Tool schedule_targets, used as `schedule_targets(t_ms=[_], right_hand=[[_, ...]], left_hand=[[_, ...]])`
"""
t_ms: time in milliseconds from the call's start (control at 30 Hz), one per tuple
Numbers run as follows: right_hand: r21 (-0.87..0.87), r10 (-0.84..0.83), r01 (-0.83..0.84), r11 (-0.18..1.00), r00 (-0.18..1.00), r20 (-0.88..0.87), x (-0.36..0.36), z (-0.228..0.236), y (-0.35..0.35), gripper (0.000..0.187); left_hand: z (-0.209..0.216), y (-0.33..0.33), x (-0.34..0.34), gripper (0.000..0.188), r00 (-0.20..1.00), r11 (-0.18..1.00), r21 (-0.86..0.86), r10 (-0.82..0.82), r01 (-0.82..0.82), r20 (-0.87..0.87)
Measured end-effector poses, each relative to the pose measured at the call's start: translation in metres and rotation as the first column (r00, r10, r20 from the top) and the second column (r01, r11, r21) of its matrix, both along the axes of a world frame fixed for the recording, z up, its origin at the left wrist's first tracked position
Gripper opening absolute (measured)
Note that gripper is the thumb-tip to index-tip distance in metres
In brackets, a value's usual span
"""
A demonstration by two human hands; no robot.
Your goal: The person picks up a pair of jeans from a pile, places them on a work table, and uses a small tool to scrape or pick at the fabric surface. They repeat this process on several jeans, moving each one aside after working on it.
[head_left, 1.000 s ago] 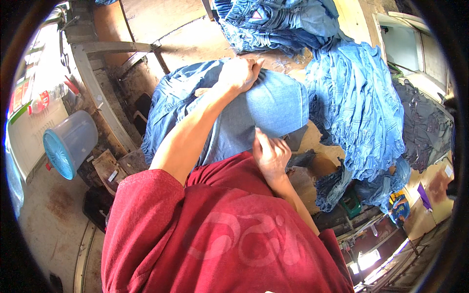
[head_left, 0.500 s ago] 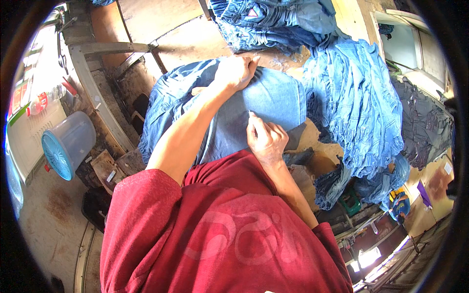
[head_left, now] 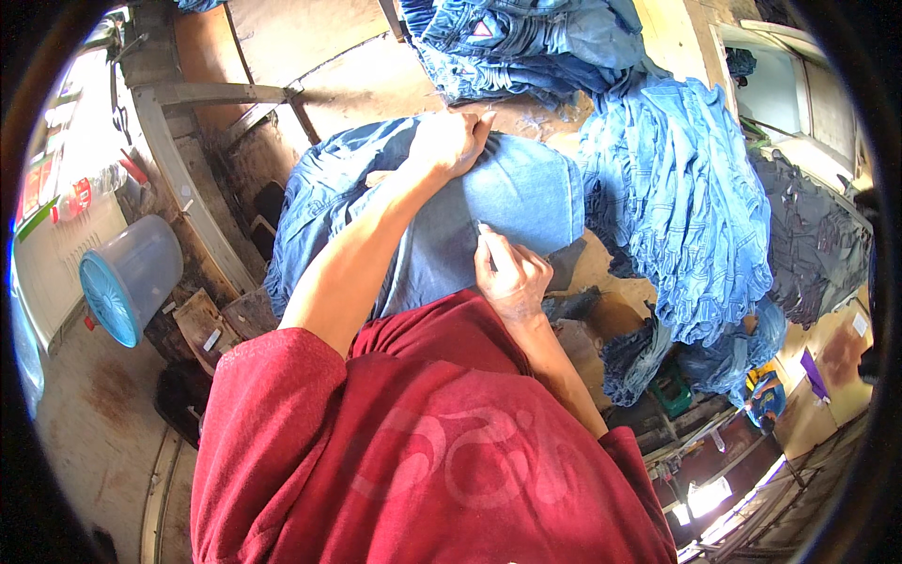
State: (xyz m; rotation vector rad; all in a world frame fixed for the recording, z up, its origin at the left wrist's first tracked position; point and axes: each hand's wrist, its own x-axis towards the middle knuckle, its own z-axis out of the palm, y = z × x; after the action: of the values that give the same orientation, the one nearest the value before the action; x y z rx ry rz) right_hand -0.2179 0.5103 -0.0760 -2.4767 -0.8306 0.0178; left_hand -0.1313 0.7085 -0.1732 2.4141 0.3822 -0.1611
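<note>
A blue denim garment (head_left: 536, 183) is spread across in front of me, smooth at the right and bunched in folds at the left. At its far edge, my left hand (head_left: 449, 148) is closed on the cloth, the fingers mostly hidden behind the back of the hand. My right hand (head_left: 512, 277) is nearer to me, resting over the smooth part. Its thumb and forefinger are pinched together, with a small pale tip (head_left: 483, 227) showing between them. What that small thing is, I cannot make out.
Denim garments lie in a stack (head_left: 526, 42) at the far side and a large heap (head_left: 676, 207) at the right. Dark garments (head_left: 813, 235) are piled farther right. On the left are a clear tub with a blue lid (head_left: 132, 277) and a wooden frame (head_left: 193, 202).
The view has shifted very slightly. Both hands keep nearly the same places on the denim, and their grips look the same.
</note>
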Motion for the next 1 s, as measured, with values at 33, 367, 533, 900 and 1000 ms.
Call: schedule_targets(t_ms=[33, 367, 533, 900, 1000], right_hand=[[0.032, 0.017, -0.019, 0.999, 0.998, 0.053, 0.003, -0.001, 0.002, 0.014], [-0.013, 0.019, -0.02, 1.0, 0.999, -0.035, -0.013, 0.01, -0.019, 0.021], [0.023, 0.006, -0.006, 1.0, 1.0, 0.016, -0.004, -0.003, -0.008, 0.017], [0.009, -0.029, 0.03, 1.0, 0.997, -0.067, -0.009, 0.007, -0.014, 0.014], [-0.006, -0.014, 0.014, 1.0, 0.999, -0.035, -0.006, 0.002, -0.011, 0.013]], left_hand=[[-0.001, 0.0, 0.0, 0.057, 1.0, 1.0, 0.0, -0.001, 0.001, -0.001], [0.003, 0.0, 0.002, 0.055, 0.999, 1.0, 0.016, -0.011, 0.011, -0.042], [0.002, 0.0, 0.0, 0.058, 0.999, 0.998, -0.06, 0.0, -0.003, -0.042], [0.005, 0.002, 0.003, 0.055, 0.995, 0.999, -0.034, -0.02, 0.017, -0.096], [0.006, 0.002, 0.003, 0.055, 0.995, 0.999, -0.046, -0.015, 0.011, -0.101]])
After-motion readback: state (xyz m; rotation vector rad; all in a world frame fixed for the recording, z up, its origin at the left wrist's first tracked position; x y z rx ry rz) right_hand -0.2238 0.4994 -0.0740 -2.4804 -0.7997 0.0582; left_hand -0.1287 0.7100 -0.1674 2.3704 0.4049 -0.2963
